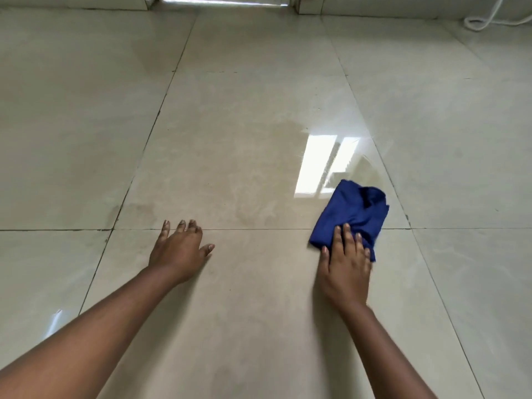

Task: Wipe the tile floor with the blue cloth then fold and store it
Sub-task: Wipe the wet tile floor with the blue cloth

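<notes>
Right hand: the right hand [345, 266] lies flat on the near end of the blue cloth [352, 216], fingers straight and a little apart, pressing it onto the floor; nothing is pinched, nothing is curled round it.
Left hand: the left hand [180, 249] is planted on bare tile to the left, well apart from the cloth, with the fingers spread, the thumb out to the right and the fingertips [165, 226] just on a grout line.
Blue cloth: it's bunched and rumpled, not laid out flat, right of centre; the far end pokes out beyond the right hand's fingers and has a dark fold at its far right corner.
Cloth position: it sits across the grout line that runs left to right, with another grout line passing close by on its right side.
Tile floor: the tile floor [230, 125] is pale cream, big glossy slabs split by thin dark joints.
Sheen: a bright window reflection [325, 165] shines on the tile just beyond the cloth, and the surface round it looks wet and glossy.
Marks: faint darker smudges show on the tile far from the left hand.
Far edge: a white cord [486, 20] loops on the floor at the far right, by the foot of the wall.
Arms: both forearms are bare and reach in from the near edge.
</notes>
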